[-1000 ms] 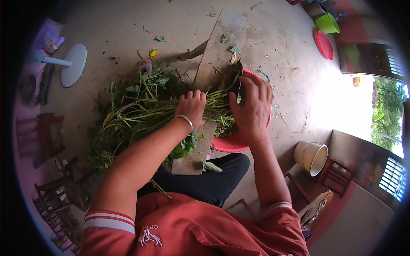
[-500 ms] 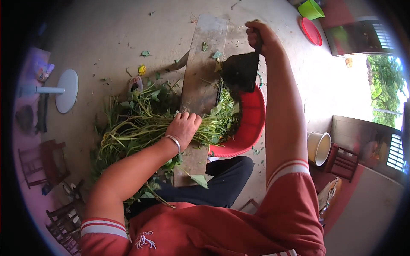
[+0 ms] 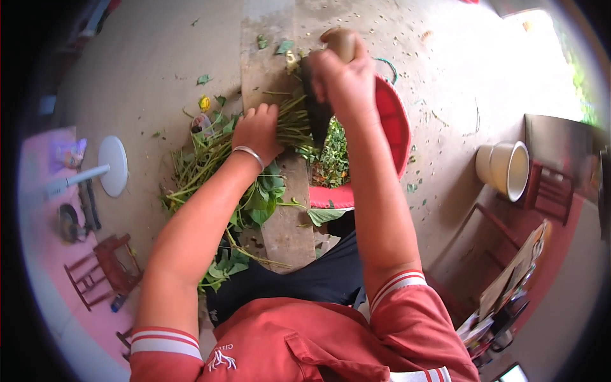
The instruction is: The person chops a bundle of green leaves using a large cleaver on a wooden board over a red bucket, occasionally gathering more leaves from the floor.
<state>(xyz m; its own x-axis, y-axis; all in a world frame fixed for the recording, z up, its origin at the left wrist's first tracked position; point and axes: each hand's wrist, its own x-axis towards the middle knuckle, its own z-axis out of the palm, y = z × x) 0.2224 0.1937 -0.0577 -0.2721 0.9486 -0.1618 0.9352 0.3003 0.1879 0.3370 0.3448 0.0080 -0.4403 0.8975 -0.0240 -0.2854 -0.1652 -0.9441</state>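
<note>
My left hand (image 3: 257,132), with a bracelet at its wrist, is closed over a bundle of leafy green stems (image 3: 197,164) and presses it on a narrow wooden board (image 3: 286,232). The cut stem ends stick out to the right of my fingers. My right hand (image 3: 347,76), a little blurred, grips a dark broad-bladed cleaver (image 3: 316,105) by its handle. The blade is down at the stem ends, by the board's right edge; its exact contact is hard to make out. Beside the board, a red basin (image 3: 396,124) holds chopped greens (image 3: 332,159), partly hidden by my right forearm.
Loose leaves (image 3: 284,46) lie on the board's far part and on the floor. A yellow flower (image 3: 204,103) is at the far left of the heap. A cream bucket (image 3: 503,169) stands at right, a white round-based stand (image 3: 113,165) and a small wooden chair (image 3: 105,270) at left.
My right hand has brought the cleaver down from its raised position to the stem ends. My left hand stays on the bundle. The whole view has shifted with my head.
</note>
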